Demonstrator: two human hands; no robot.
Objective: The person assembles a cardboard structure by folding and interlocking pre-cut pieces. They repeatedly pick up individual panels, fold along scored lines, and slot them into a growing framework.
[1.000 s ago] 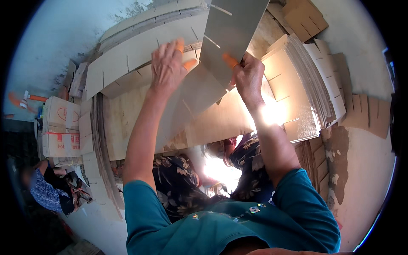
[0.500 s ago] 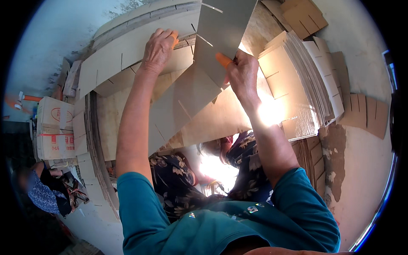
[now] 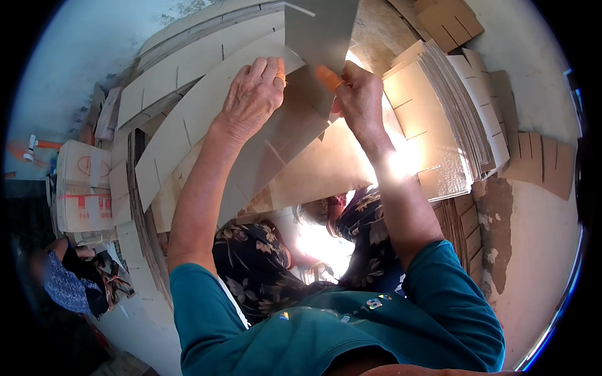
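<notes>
My left hand [image 3: 254, 94] is closed on a long pale slotted cardboard strip [image 3: 179, 131], which slants from the near left up toward the grey pieces. Opposite it, my right hand [image 3: 362, 99] grips an upright grey cardboard strip [image 3: 320, 28], its thumb against the face. A second grey slotted strip [image 3: 269, 160] runs diagonally beneath, crossing the upright one; the joint is partly hidden by my hands. Orange finger covers [image 3: 328, 78] show on both hands.
Stacked slotted cardboard [image 3: 194, 66] lies at the back, and another thick stack [image 3: 420, 119] stands to the right. Below the strips is a wooden board [image 3: 313, 169]. A printed carton [image 3: 81, 216] sits at the left, with another person [image 3: 69, 282] beyond it.
My left hand has moved right and nearer, from the back stack, bringing the pale strip along. The upright grey strip in my right hand has shifted slightly left.
</notes>
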